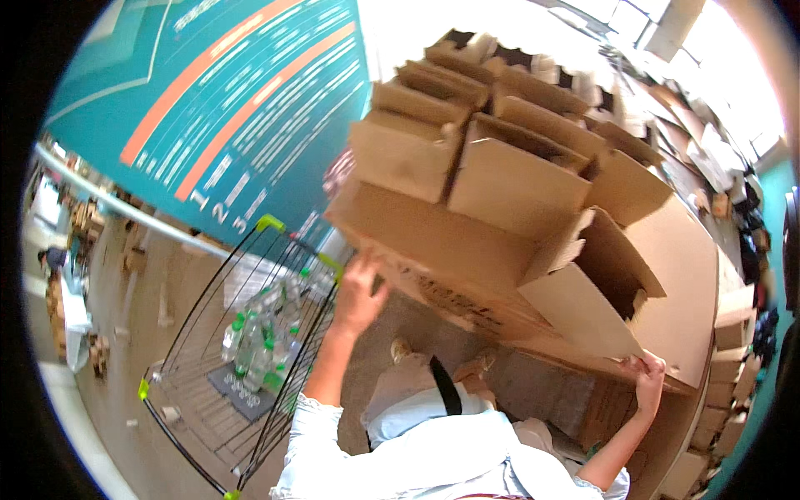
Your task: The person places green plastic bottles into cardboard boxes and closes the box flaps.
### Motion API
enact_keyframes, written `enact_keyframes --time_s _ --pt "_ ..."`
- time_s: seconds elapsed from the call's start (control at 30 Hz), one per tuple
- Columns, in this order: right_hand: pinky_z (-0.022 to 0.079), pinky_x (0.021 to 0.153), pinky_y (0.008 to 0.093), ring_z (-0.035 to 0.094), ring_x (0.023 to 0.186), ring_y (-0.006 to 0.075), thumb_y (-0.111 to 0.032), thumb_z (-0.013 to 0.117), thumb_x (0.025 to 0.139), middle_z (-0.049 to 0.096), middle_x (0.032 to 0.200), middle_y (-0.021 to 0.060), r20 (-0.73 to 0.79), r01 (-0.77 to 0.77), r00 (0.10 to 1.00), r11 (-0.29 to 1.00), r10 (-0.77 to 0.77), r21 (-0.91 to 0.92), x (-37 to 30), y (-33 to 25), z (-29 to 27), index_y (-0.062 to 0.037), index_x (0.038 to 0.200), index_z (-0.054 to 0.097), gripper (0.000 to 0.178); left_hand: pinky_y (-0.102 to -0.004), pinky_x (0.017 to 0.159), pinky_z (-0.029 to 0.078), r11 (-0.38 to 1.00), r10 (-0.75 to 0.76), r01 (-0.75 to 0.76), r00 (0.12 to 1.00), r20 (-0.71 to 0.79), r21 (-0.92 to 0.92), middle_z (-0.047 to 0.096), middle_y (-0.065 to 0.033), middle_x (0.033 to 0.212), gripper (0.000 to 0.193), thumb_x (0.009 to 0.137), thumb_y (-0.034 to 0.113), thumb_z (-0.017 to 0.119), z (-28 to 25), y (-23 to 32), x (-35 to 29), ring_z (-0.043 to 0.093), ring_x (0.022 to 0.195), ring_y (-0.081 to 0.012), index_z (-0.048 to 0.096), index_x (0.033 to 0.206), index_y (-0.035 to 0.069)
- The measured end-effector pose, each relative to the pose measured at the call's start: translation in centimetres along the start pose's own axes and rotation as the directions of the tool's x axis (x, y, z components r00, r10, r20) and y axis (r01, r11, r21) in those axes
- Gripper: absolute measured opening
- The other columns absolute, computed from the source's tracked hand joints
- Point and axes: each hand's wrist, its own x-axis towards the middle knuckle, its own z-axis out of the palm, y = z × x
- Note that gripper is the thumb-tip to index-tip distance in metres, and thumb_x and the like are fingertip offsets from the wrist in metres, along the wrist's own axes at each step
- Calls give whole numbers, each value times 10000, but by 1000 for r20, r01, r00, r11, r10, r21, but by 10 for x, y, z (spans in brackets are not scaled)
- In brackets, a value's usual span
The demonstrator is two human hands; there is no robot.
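My left hand (358, 293) reaches up to the near left edge of a large brown cardboard carton (450, 304), its fingers laid against the cardboard and the thumb apart. At the right, my right hand (648, 375) pinches the near corner of a smaller open cardboard box (579, 310). This box stands tilted on the large carton, its flaps up and its dark inside partly in view. Behind it, open cardboard boxes (521, 183) stand packed close together in rows on the same carton. What most of them hold is hidden.
A wire shopping cart (171, 343) with green corners stands to my left, with clear plastic bottles (260, 362) with green caps inside. A teal printed panel (275, 108) rises beyond it. More cardboard boxes (715, 400) are stacked along the right. My legs are below the carton.
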Motion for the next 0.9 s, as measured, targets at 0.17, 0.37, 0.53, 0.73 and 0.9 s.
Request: enact_keyframes --time_s 0.17,0.37,0.53,0.73,0.9 --pt "539 743 295 630 875 139 66 598 815 657 933 86 -42 -20 999 997 17 -76 1 8 4 53 922 660 125 -400 856 511 904 -417 426 851 -319 -43 689 -197 1017 314 788 98 698 -58 -177 -70 661 972 -340 662 1088 13" --pt "315 1118 424 437 1318 304 130 610 610 514 1352 133 150 329 938 663 -313 -672 27 -74 47 -15 1075 646 489 -397 741 525 603 -779 738 627 22 302 703 -169 873 387 671 323 793 -51 -366 -183 677 840 -346 693 881 15" --pt "233 1165 524 446 1289 376 42 701 555 598 1232 153 347 359 931 475 -115 -804 46 -97 82 -44 1071 683 523 -412 777 535 374 -927 802 339 161 465 693 -180 914 371 651 333 810 -33 -403 -235 666 906 -348 677 833 39" --pt "330 1091 522 547 957 349 -19 726 572 623 889 133 412 378 911 380 7 -844 55 -106 76 -41 855 702 284 -450 909 494 90 -975 877 175 -140 471 648 -175 1130 555 659 231 834 -21 -379 -256 620 1058 -365 606 1136 62" --pt "453 792 462 533 894 372 14 698 590 584 840 156 318 272 948 552 -12 -788 49 -95 70 -2 856 663 269 -586 1048 364 216 -976 693 183 121 688 564 -150 1285 628 678 261 845 -8 -396 -300 519 1222 -357 548 1196 66"
